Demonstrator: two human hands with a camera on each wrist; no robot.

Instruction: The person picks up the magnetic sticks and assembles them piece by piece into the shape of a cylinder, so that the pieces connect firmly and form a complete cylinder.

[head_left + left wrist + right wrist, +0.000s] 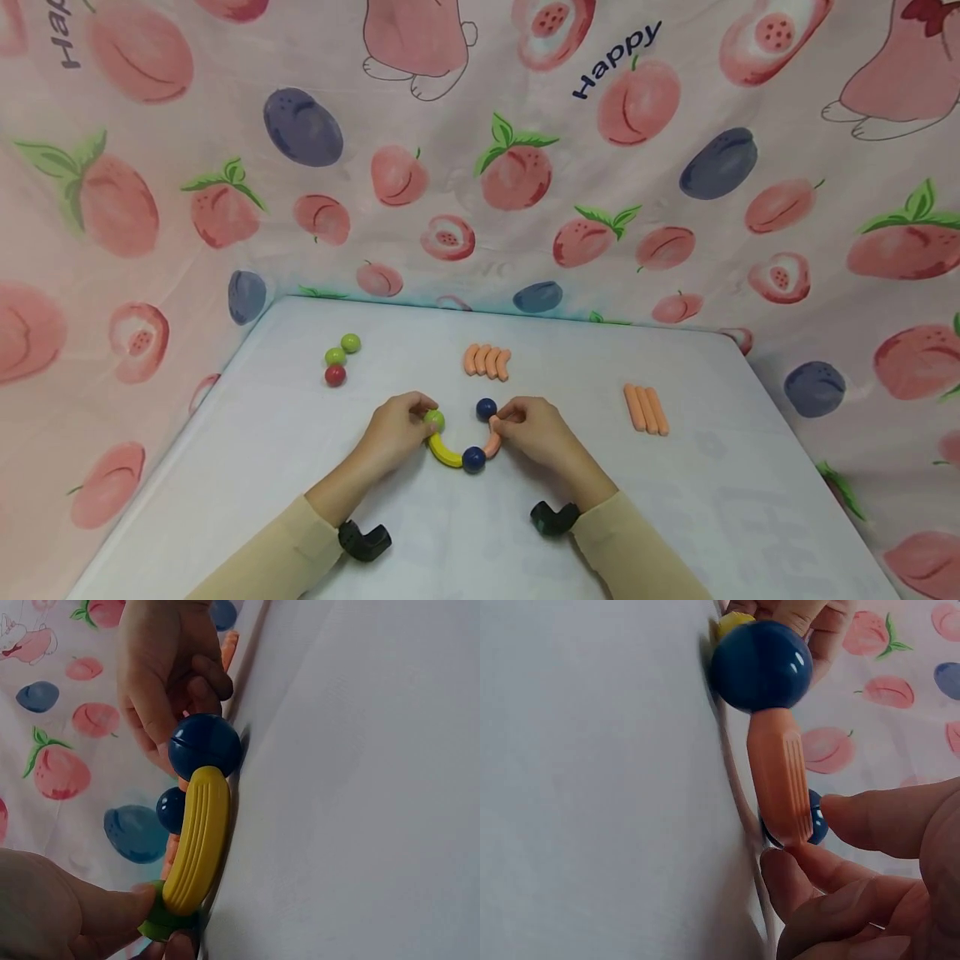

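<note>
On the table, a curved chain of smooth toy balls and rods lies between both hands. My left hand point(393, 429) pinches a green ball point(434, 420) at the chain's left end. From that ball a curved yellow rod point(201, 840) runs to a dark blue ball point(473, 459). A curved orange rod point(780, 776) continues from the blue ball on the right. My right hand point(536, 429) holds this rod near its upper end, between thumb and fingers. Close by its fingertips is a second dark blue ball point(486, 408); whether it touches the rod is hard to see.
Two green balls point(335, 357) and a red ball point(335, 375) sit at the back left. Several curved orange rods point(487, 362) lie side by side at the back middle. Three straight orange rods point(646, 409) lie on the right. A patterned curtain point(450, 167) hangs behind the table.
</note>
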